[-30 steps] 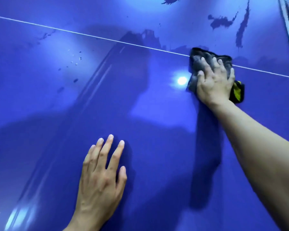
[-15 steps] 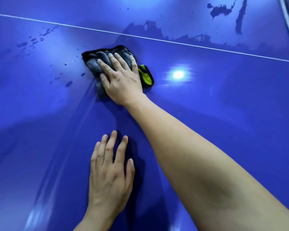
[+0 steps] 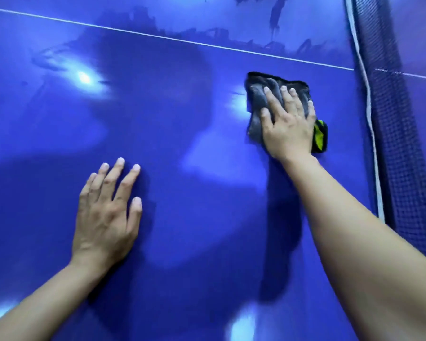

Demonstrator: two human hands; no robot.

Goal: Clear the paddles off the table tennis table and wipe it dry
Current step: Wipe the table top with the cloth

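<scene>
The blue table tennis table (image 3: 194, 168) fills the view, glossy and reflecting lamps. My right hand (image 3: 288, 124) presses flat, fingers straight, on a grey cloth (image 3: 258, 97) with a yellow-green corner that pokes out by the wrist. The cloth lies just this side of the white centre line (image 3: 158, 36), near the net. My left hand (image 3: 106, 212) rests flat on the table at the lower left, fingers spread, holding nothing. No paddles are in view.
The dark net (image 3: 391, 119) with its white top band runs down the right side. Dark wet smears (image 3: 273, 18) lie beyond the white line at the top. A faint streak shows at the upper left.
My right hand has swept the cloth from the left of the table back to the right, close to the net. My left hand has stayed flat in place.
</scene>
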